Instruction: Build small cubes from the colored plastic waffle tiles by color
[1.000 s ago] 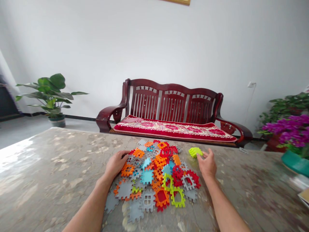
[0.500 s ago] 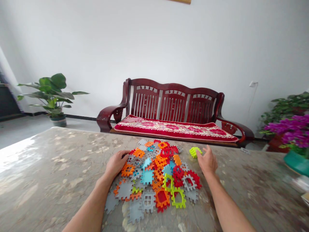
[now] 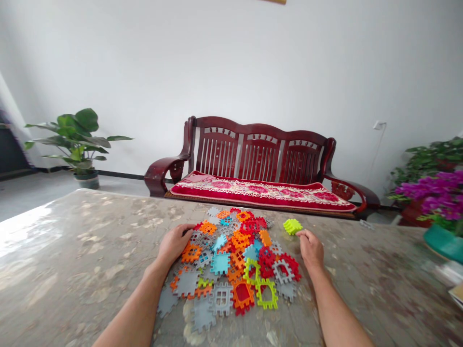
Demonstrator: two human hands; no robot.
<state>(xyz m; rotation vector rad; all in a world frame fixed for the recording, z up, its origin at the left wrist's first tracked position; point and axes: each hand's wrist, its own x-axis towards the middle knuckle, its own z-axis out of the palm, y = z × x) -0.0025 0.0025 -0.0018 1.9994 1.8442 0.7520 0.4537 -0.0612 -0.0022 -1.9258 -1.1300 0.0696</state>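
Observation:
A heap of toothed plastic building tiles (image 3: pixel 220 263) in grey, orange, red, blue and lime green lies loosely on the table. At the heap's left edge rests my left hand (image 3: pixel 175 243), its fingers bent and slightly apart, touching the nearest tiles and holding none. My right hand (image 3: pixel 311 250) is on the right side with its fingers curled in and nothing visible in them. Just beyond its fingertips sits a small stack of lime green tiles (image 3: pixel 292 226), separate from the heap. Two lime green frame tiles, one of them here (image 3: pixel 266 294), lie near the front.
The table (image 3: pixel 94 250) has a glossy, stone-patterned top. Behind it stands a dark red wooden bench (image 3: pixel 260 149) with a floral cover. A pot of purple flowers (image 3: pixel 439 193) is at the right. A grey piece (image 3: pixel 367 225) lies near the far right edge.
My right hand has drawn back from the lime green stack toward me, and its spread fingers have curled in. The stack stays on the table. My left hand has hardly moved.

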